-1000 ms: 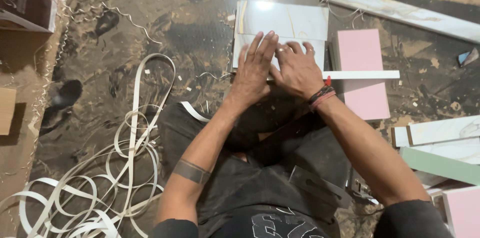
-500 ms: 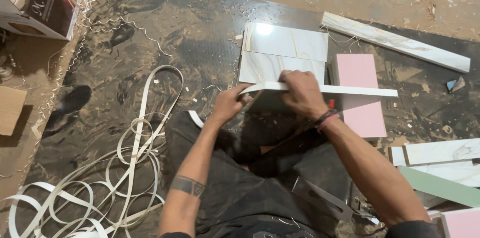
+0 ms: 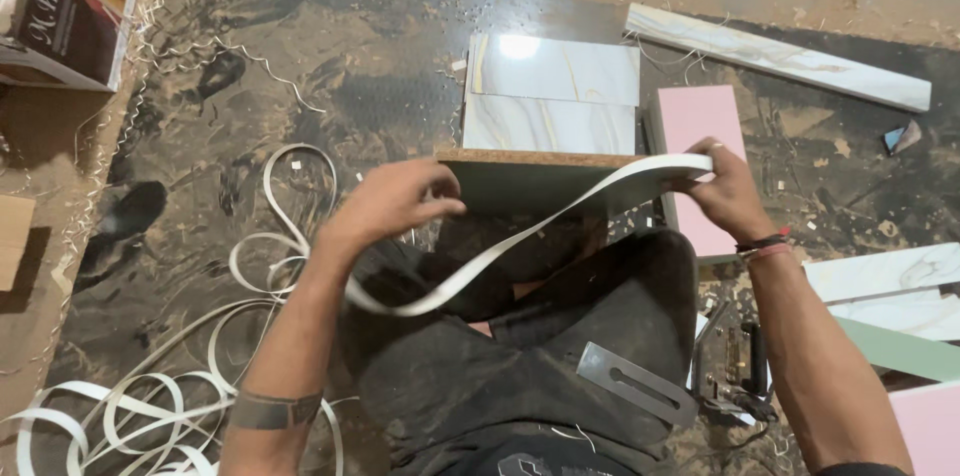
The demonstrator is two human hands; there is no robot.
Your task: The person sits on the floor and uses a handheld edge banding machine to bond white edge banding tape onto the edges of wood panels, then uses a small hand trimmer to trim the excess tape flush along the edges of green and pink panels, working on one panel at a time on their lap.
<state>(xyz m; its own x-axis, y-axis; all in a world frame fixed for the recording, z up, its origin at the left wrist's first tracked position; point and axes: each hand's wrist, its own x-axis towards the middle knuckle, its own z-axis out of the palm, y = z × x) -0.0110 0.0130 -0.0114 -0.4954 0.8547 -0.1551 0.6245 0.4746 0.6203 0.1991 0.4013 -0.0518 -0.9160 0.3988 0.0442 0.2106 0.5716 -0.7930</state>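
Left hand (image 3: 395, 201): grip pinches the white strip (image 3: 480, 266) against the board (image 3: 535, 181).
Right hand (image 3: 725, 191): grip holds the strip's other end.

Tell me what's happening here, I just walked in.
A person sits on a dark floor mat holding a grey board on edge over their lap. The left hand steadies its left end, while the right hand pinches a white edging strip at the right end. The strip sags loose toward the lap. Marble-patterned panels and a pink panel lie beyond.
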